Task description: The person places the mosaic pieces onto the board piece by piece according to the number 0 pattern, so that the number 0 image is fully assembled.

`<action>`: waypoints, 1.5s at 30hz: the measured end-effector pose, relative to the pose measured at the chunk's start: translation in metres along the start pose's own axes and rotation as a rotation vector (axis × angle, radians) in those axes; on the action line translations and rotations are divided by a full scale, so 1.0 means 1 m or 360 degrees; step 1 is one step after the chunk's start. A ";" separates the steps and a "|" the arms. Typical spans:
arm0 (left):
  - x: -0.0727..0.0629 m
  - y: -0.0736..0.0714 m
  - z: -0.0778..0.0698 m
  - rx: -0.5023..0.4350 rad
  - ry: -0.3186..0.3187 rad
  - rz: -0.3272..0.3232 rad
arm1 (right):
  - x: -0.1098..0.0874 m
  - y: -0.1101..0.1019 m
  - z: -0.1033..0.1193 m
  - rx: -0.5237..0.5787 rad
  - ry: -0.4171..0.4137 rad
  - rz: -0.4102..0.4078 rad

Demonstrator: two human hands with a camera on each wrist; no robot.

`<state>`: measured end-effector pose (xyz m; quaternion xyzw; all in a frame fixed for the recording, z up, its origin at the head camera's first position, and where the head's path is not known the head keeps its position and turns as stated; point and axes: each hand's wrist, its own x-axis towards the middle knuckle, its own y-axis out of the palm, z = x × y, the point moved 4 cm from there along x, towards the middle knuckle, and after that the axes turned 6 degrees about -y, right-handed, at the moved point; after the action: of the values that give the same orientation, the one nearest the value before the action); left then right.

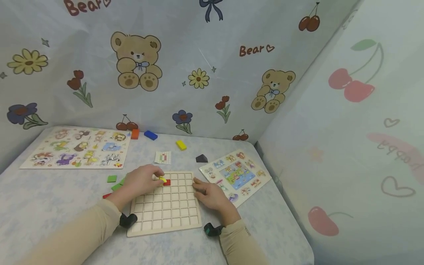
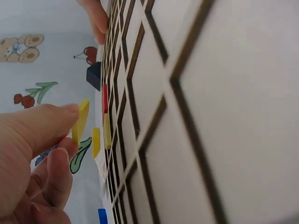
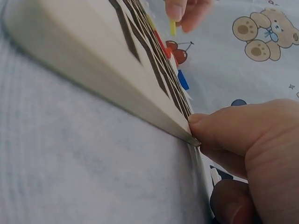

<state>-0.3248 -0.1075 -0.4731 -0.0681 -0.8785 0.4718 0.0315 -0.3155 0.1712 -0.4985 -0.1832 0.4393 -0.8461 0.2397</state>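
Note:
A wooden grid board [image 1: 165,209] lies on the table between the two hands. My left hand [image 1: 141,180] pinches a thin yellow tile [image 2: 81,122] between thumb and finger, just above the board's far rows. In the left wrist view, a red tile [image 2: 104,99] and another yellow tile [image 2: 107,131] sit side by side on the grid. At the board's far right edge, my right hand [image 1: 212,195] grips the rim, its thumb at the corner in the right wrist view. Green tiles [image 1: 112,179] and a partly hidden red tile [image 1: 106,195] lie left of the board.
A small pattern card [image 1: 163,158] lies beyond the board. Orange [image 1: 135,134], blue [image 1: 150,135], yellow [image 1: 181,145] and black [image 1: 201,158] blocks are spread along the back. An animal puzzle board [image 1: 74,147] is at far left, another picture puzzle board [image 1: 238,176] at right.

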 end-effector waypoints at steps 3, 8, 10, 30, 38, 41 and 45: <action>0.007 0.009 -0.011 0.0019 0.0037 0.0005 | -0.002 0.001 -0.001 -0.0016 0.0014 0.0003; 0.015 0.025 -0.026 0.0078 0.0108 0.0020 | -0.004 0.003 -0.004 -0.0007 0.0035 0.0004; 0.016 0.029 -0.030 0.0092 0.0128 0.0024 | -0.004 0.004 -0.004 0.0001 0.0038 0.0004; 0.020 0.032 -0.033 0.0129 0.0125 0.0082 | 0.001 0.002 -0.004 0.0014 0.0005 -0.0020; 0.020 0.034 -0.031 0.0033 0.0120 0.0094 | 0.001 0.002 -0.003 0.0011 0.0005 -0.0010; 0.019 0.033 -0.030 0.0036 0.0117 0.0083 | 0.001 0.002 -0.002 0.0008 -0.0003 -0.0006; 0.017 0.032 -0.029 0.0038 0.0135 0.0054 | 0.001 0.002 -0.002 -0.0002 -0.0016 0.0000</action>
<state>-0.3358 -0.0634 -0.4841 -0.1025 -0.8695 0.4793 0.0615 -0.3171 0.1708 -0.5011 -0.1876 0.4388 -0.8449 0.2419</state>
